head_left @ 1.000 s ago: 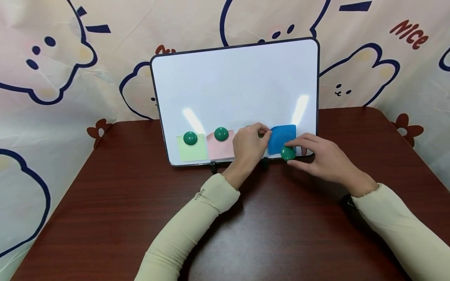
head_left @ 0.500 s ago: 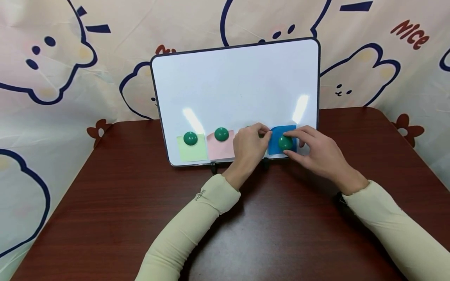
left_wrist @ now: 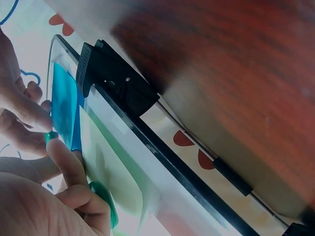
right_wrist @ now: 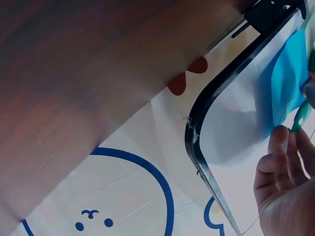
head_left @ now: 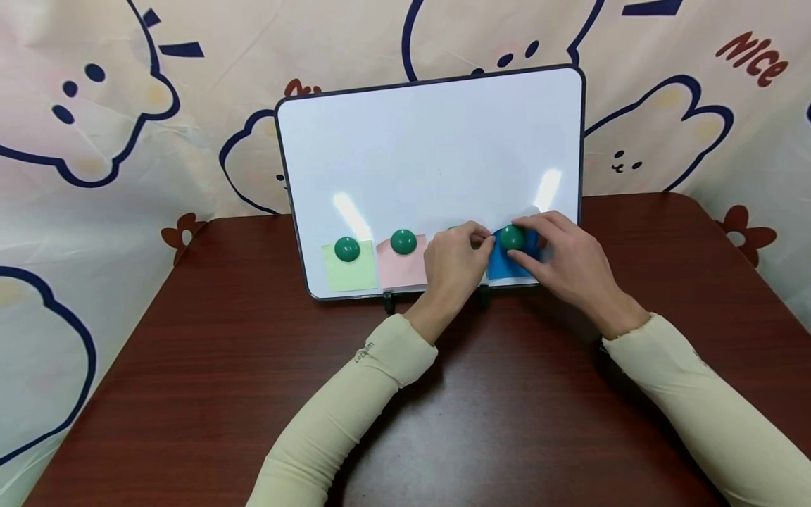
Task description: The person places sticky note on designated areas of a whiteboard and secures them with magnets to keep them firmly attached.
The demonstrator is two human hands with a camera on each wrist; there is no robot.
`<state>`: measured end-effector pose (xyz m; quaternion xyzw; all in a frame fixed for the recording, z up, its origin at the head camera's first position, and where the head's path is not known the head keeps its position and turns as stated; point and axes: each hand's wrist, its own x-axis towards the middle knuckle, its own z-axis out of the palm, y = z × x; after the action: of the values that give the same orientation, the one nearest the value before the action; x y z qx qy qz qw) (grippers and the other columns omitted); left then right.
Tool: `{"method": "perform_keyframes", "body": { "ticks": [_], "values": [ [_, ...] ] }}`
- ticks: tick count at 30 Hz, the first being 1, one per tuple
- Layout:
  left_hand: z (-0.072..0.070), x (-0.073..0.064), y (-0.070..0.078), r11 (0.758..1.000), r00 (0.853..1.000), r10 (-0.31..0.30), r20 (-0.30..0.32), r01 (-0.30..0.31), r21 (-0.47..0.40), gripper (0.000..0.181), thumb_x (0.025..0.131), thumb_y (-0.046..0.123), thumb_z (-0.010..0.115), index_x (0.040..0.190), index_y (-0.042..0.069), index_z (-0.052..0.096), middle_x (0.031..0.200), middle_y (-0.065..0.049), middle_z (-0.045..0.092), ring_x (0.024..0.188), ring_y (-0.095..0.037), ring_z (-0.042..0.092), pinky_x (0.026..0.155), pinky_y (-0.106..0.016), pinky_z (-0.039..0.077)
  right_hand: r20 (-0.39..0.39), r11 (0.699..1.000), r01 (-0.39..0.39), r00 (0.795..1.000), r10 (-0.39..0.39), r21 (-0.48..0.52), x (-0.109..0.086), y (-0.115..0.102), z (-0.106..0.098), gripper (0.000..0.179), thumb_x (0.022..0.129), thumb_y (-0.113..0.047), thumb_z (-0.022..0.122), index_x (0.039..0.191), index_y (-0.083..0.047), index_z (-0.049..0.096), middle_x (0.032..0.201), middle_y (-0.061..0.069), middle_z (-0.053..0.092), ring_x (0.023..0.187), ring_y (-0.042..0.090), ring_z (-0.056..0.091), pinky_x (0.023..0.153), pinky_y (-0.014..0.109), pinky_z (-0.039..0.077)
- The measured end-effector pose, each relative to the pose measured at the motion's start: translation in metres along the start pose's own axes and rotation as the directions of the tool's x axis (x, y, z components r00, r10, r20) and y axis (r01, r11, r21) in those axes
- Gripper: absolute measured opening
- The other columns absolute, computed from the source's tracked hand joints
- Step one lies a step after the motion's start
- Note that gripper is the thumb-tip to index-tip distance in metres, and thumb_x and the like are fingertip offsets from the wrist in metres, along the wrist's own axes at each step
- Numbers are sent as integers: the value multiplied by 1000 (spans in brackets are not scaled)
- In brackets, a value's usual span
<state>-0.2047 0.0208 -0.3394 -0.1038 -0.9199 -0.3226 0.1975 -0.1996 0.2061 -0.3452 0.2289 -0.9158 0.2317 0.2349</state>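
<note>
A round green magnet [head_left: 512, 238] is held by my right hand [head_left: 573, 264] between thumb and fingers, over the upper part of a blue sticky note [head_left: 503, 267]. My left hand [head_left: 451, 264] pinches that note by its upper left edge. The note is on the lower right of a whiteboard [head_left: 431, 148]. Behind my left hand, the left wrist view shows a pale green note [left_wrist: 115, 169] with another green magnet [left_wrist: 107, 202]. Whether the held magnet touches the board is hard to tell.
Further left on the board are a light green note [head_left: 351, 274] under a green magnet [head_left: 347, 248] and a pink note [head_left: 400, 269] under another magnet [head_left: 403, 241]. Black stand clips [left_wrist: 118, 81] grip the board's lower edge above the brown table [head_left: 209, 366].
My right hand has moved the green magnet upward, from the blue note's lower right corner to its upper part. The left hand stays at the note's edge.
</note>
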Motion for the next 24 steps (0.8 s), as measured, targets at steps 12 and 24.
{"method": "perform_keyframes", "body": {
  "ticks": [12, 24],
  "values": [
    [-1, -2, -1, 1000, 1000, 15, -9, -15, 6, 16, 93, 30, 70, 95, 16, 78, 88, 4, 78, 79, -8, 71, 65, -21, 52, -9, 998, -50, 999, 50, -28, 3, -1, 1, 50, 84, -24, 81, 130, -12, 66, 119, 13, 59, 89, 26, 63, 77, 45, 58],
    [-1, -2, -1, 1000, 1000, 25, -11, -25, 19, 17, 94, 30, 70, 96, 15, 78, 90, 2, 78, 79, -9, 71, 65, -21, 52, -22, 999, -48, 999, 48, 9, 4, 0, 4, 48, 86, -24, 79, 131, -14, 65, 120, 11, 61, 86, 22, 61, 74, 43, 58]
  ]
}}
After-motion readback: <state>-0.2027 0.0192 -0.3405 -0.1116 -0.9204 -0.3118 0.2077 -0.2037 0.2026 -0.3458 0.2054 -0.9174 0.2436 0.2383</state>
